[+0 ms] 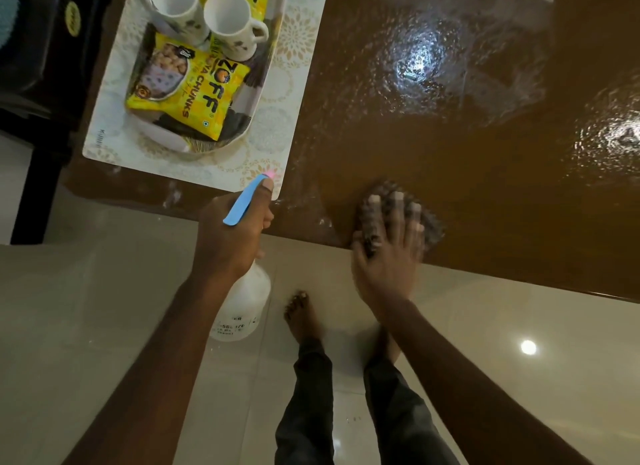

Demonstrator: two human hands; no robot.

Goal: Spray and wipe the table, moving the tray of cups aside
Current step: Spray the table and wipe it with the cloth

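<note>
The brown table (450,145) is glossy and wet with spray streaks. My right hand (388,253) presses flat on a checked cloth (429,222) at the table's near edge. My left hand (232,236) grips a white spray bottle (242,305) with a blue trigger, held just off the near edge. The tray (273,41) stands at the table's far left on a pale patterned mat (298,93). It holds two white cups (228,24) and a yellow snack packet (187,93).
A dark chair or cabinet (41,83) stands left of the table. Shiny beige floor tiles (104,291) lie below, with my bare feet (301,319) close to the table edge. Bright light glare sits on the wet top.
</note>
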